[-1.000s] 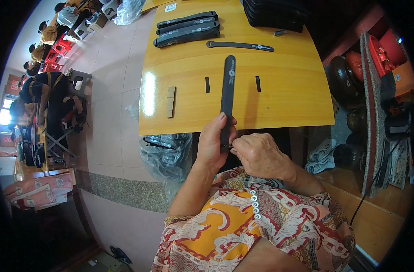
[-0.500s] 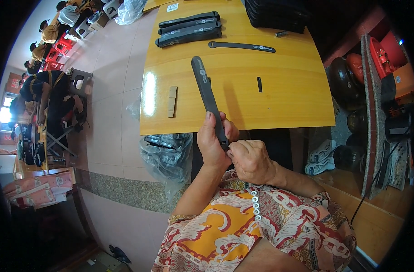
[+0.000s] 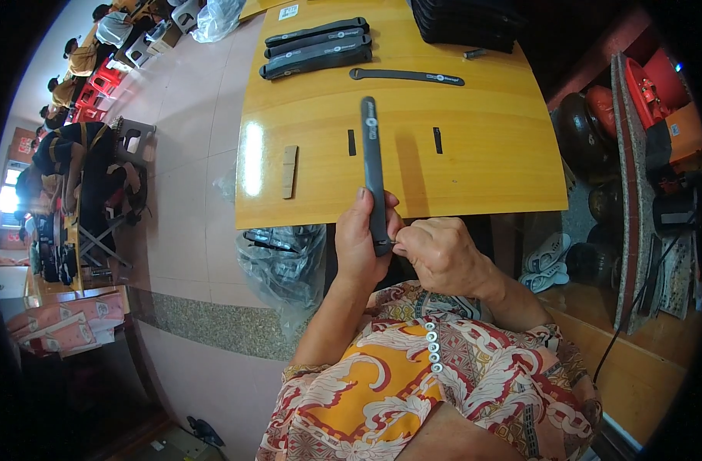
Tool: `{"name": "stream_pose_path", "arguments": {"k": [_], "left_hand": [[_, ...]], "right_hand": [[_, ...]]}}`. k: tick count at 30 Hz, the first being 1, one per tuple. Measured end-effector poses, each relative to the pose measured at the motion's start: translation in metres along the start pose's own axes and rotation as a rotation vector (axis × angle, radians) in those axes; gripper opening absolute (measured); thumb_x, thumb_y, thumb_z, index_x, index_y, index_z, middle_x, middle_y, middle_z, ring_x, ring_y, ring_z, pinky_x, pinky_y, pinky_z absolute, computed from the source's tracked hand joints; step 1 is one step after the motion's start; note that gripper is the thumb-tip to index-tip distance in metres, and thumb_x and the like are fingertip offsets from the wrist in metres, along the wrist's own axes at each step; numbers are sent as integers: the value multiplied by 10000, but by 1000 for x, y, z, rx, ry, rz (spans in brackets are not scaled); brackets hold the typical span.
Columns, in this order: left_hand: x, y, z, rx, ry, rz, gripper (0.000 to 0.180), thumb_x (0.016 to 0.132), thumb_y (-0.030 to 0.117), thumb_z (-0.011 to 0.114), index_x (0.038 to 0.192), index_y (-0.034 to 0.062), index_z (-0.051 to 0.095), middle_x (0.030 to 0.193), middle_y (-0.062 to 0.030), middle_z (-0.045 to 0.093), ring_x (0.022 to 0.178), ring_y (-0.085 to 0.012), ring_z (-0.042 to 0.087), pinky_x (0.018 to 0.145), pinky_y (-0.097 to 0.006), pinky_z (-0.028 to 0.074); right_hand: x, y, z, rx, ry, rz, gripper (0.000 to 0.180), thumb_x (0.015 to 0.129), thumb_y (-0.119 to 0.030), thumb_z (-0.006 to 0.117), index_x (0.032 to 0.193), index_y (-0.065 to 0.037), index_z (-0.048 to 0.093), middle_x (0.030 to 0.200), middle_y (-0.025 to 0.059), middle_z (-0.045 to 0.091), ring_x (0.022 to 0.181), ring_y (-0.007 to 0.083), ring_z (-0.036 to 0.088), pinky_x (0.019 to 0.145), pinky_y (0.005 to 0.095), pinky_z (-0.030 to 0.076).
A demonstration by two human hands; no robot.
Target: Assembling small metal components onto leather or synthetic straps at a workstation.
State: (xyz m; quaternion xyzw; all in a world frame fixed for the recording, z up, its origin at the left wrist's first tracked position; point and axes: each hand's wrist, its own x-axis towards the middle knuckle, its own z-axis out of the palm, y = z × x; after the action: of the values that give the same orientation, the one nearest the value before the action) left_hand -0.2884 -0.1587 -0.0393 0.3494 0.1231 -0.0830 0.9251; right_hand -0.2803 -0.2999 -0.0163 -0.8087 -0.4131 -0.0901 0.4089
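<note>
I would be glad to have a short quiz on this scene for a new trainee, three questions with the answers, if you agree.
1. Which hand is wrapped around the upright-looking black strap?

2. True or false: the brown strip lies to the right of both short dark marks on the table.

3. Where is the strap stack?
a) at the table's near right corner
b) toward the table's far left
c) on the floor

Key
1. The left hand.
2. False: it lies to their left.
3. b

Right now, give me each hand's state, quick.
Left hand: closed around the lower part of a long, flat black strap.
Right hand: closed at the strap's lower end; what, if anything, it pinches is unclear.
</note>
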Motion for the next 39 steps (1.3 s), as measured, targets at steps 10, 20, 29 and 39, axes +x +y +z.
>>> {"name": "stream_pose_path", "arguments": {"k": [10,20,29,39], "left_hand": [[2,2,-1,15,108,-340,362,945,335,417,880,10,563,570,-25,496,423,-111,425,371,-242,311],[-13,-6,-27,9,-74,-103,429,964,341,362,1209,-3,440,958,-65,567,874,-150,549,769,-295,451],[-31,0,-40,728,-264,299,742,926,334,484,1409,-57,78,1370,-201,338,1287,-266,320,1049,-345,247],[-33,1,-39,1385,-205,770,658,832,239,641,1288,-121,331,987,-270,564,792,-369,606,666,-351,501]], "right_hand": [[0,-7,-3,-215,-41,69,123,752,-88,589,835,-7,547,644,106,527,587,264,564,531,370,428],[0,-13,2,-314,-40,-118,247,702,-84,555,928,13,537,670,78,440,618,213,505,529,327,413],[2,-6,5,-158,15,-91,332,683,22,584,1012,45,548,728,133,532,598,284,546,521,367,440],[8,-1,11,194,-25,166,167,752,37,550,918,41,573,720,161,571,643,293,590,560,346,459]]}}
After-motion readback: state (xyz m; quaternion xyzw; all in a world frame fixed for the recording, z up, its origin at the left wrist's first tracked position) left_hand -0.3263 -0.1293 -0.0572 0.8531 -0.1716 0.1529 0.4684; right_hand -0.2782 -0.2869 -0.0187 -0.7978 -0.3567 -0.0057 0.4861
